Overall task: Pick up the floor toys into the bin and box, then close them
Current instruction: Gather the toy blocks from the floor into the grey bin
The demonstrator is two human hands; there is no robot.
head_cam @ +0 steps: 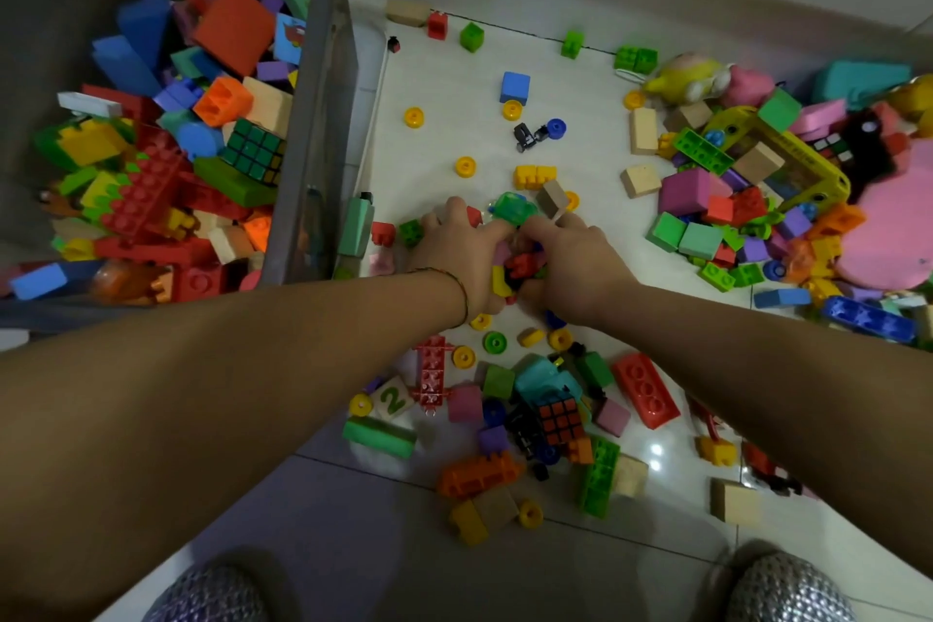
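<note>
Left grip (462,258), right grip (575,263), blocks (520,265) clutched between

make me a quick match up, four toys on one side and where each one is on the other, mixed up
1. long red brick
2. orange square block
3. blue cube
4. number block

A. floor, beyond the left hand and right hand
B. in the bin
C. floor, nearer than the hands, on the right
D. floor, nearer than the hands, on the left

Pairs: 1-C, 2-B, 3-A, 4-D

Thin thread bracelet (463,294) (left wrist)
</note>
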